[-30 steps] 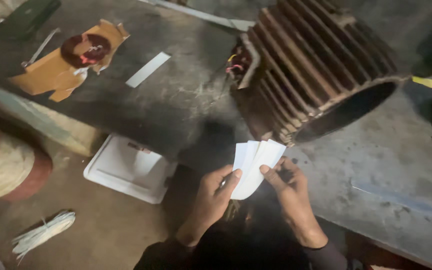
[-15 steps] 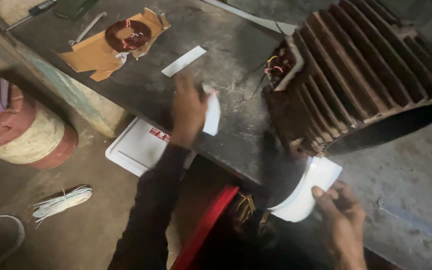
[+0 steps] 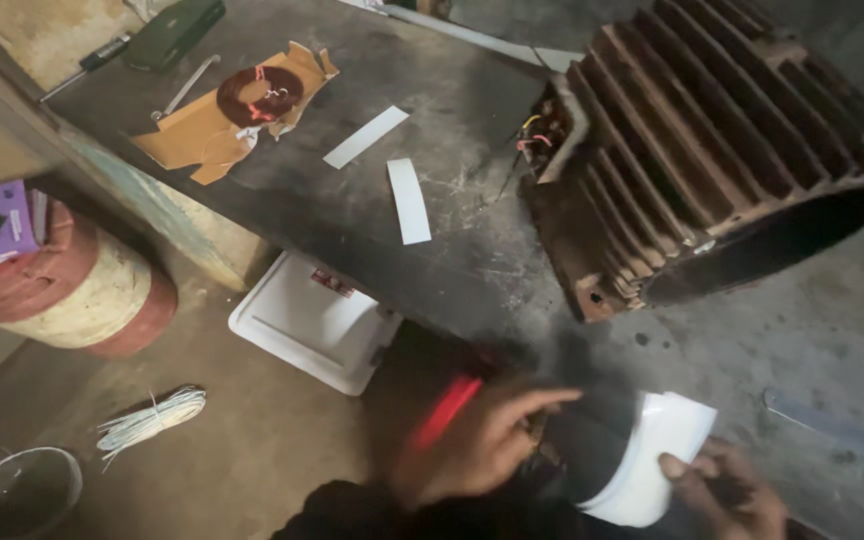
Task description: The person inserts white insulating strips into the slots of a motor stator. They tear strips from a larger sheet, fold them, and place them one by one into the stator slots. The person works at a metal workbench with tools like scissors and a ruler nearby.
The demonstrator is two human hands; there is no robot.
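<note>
— Right hand (image 3: 727, 490), low at the frame's bottom edge: closed on a curled white paper sheet (image 3: 652, 455), thumb pressed on its face, fingers behind.

— And the left hand (image 3: 482, 440)?

— Beside it, fingers loosely spread and reaching toward the sheet, nothing in its grasp; blurred, fingertips just short of the paper's curled edge.

— Farther out, on the dark workbench (image 3: 472, 250)?

— Directly above the hands, a rusty finned motor housing (image 3: 712, 160) lying on its side, open bore turned to the right, coloured wires (image 3: 542, 125) showing at its left end. Left of that, two white paper strips: one (image 3: 409, 200) lying lengthwise near the bench edge, a second (image 3: 365, 137) angled just beyond it, apart. Farther left, a copper wire coil (image 3: 257, 95) resting on torn brown cardboard (image 3: 202, 135).

— Below the bench?

— White flat box (image 3: 307, 325) on the floor, a bundle of white cord (image 3: 152, 418) near it, a rust-red and cream drum (image 3: 82, 290) at far left.
</note>
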